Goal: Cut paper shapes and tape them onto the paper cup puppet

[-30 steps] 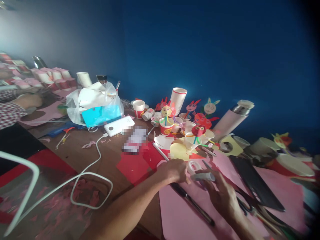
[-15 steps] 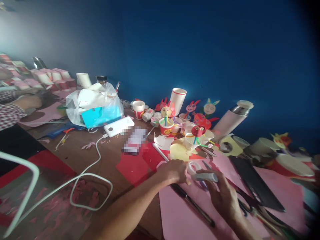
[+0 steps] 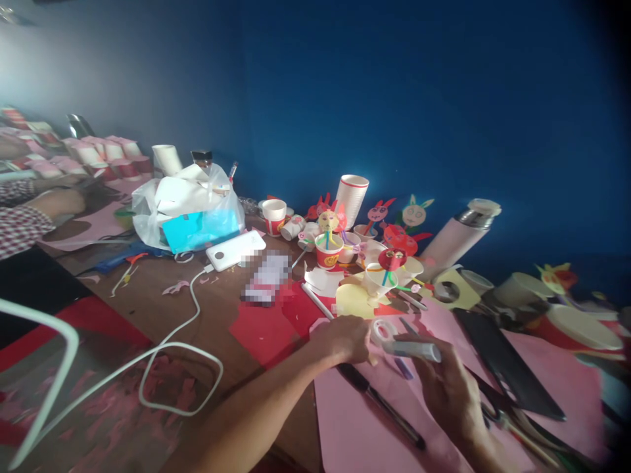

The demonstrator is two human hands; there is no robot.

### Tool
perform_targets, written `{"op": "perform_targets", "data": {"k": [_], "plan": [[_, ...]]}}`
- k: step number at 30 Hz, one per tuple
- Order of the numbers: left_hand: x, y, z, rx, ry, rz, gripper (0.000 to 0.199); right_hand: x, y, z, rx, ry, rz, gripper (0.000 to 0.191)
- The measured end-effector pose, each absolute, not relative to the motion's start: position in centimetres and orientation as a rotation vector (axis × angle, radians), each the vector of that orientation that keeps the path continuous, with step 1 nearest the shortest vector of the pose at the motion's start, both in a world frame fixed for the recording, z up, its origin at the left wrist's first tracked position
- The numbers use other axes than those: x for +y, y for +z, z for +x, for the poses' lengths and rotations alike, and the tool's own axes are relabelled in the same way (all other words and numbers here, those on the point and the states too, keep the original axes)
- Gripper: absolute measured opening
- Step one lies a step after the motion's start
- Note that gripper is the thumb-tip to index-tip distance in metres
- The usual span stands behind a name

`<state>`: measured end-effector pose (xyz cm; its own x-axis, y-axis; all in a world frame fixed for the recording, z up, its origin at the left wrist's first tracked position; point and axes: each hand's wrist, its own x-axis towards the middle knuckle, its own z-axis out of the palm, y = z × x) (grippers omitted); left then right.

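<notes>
My right hand [image 3: 446, 381] grips a glue stick [image 3: 419, 350], a pale see-through tube lying sideways between thumb and fingers. Close by on the left, my left hand [image 3: 348, 338] is closed, its fingertips pressed together over the pink paper [image 3: 355, 420]; what they pinch is hidden. A clear tape roll [image 3: 380, 330] lies just beyond, between both hands. Below them a black pen [image 3: 389, 410] rests slantwise on the paper. A small purple piece [image 3: 404, 368] shows under the glue stick. Dark-handled scissors [image 3: 490, 410] lie partly behind my right wrist.
Paper cups with straw-and-paper animal figures [image 3: 379, 276] crowd the back, near a leaning thermos [image 3: 458, 233]. A flat black slab [image 3: 510, 364] lies right. Leftward are a power bank [image 3: 235, 251], its white cable [image 3: 197, 315], a filled plastic bag [image 3: 187, 203] and a co-worker's hands [image 3: 62, 203].
My right hand has shifted slightly right with the glue stick, showing more of the purple piece beneath. My left hand stays nearly still.
</notes>
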<state>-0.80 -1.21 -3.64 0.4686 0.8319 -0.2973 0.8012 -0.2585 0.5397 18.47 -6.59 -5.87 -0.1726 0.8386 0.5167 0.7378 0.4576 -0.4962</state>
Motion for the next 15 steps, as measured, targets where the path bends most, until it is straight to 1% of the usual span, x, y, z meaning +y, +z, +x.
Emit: {"op": "perform_targets", "data": {"k": [5,7,12,15], "plan": [[-1.6,-3.3,-0.9,1.388,0.09,2.073,0.025,-6.2,-7.0,17.5,-2.231,0.311,-1.271,0.018],[-1.7,-3.5,-0.9,1.391,0.09,2.072,0.023,-6.1,-7.1,17.3,-2.231,0.386,-1.292,0.018],[-1.3,-4.1,-0.9,1.36,0.103,2.075,0.015,-6.0,-5.3,18.2,-1.762,0.437,-1.344,0.023],[-1.2,-4.3,-1.0,1.326,0.154,2.024,0.009,-5.6,-4.3,19.2,-1.544,0.524,-1.387,0.028]]}}
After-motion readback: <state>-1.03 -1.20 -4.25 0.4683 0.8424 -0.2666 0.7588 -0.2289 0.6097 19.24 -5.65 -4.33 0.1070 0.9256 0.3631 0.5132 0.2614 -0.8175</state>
